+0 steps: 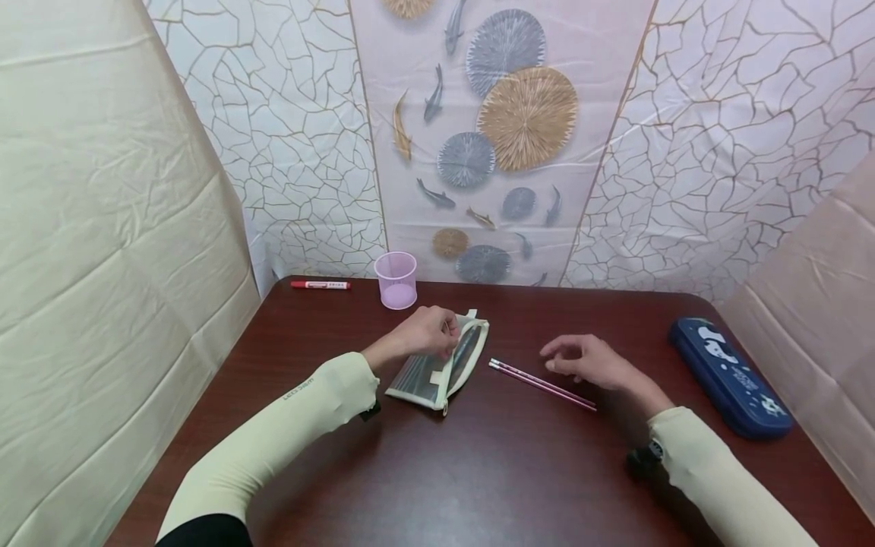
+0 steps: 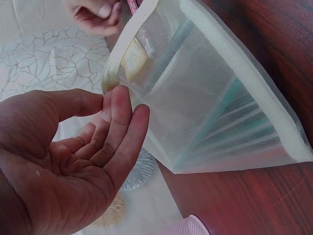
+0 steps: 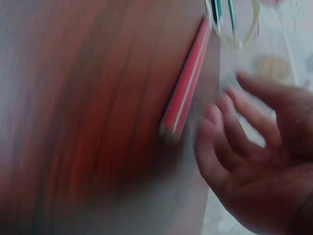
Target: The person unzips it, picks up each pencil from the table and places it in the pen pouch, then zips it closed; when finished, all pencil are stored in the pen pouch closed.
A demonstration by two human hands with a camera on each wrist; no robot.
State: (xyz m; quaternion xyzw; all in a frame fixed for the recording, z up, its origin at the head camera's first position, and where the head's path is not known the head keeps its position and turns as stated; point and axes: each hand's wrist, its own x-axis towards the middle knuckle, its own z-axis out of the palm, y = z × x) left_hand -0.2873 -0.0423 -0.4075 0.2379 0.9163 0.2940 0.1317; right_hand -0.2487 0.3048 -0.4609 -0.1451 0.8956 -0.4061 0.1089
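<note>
My left hand (image 1: 427,332) pinches the cream zip edge of a see-through mesh pencil pouch (image 1: 418,380) between thumb and fingertips. The pouch gapes along its zip, and the left wrist view shows long greenish items through the mesh (image 2: 195,107). Two pink striped pencils (image 1: 543,385) lie side by side on the table, right of the pouch. Beside them hovers my right hand (image 1: 593,361), fingers loosely bent and holding nothing. In the right wrist view that hand is blurred, apart from the pencils (image 3: 188,81).
A dark blue pencil case (image 1: 731,377) with a cartoon print lies at the table's right side. Near the back edge stand a pink cup (image 1: 396,281) and, to its left, a red marker (image 1: 320,285) lying flat. Patterned cloth (image 1: 307,137) hangs behind the brown table (image 1: 472,486).
</note>
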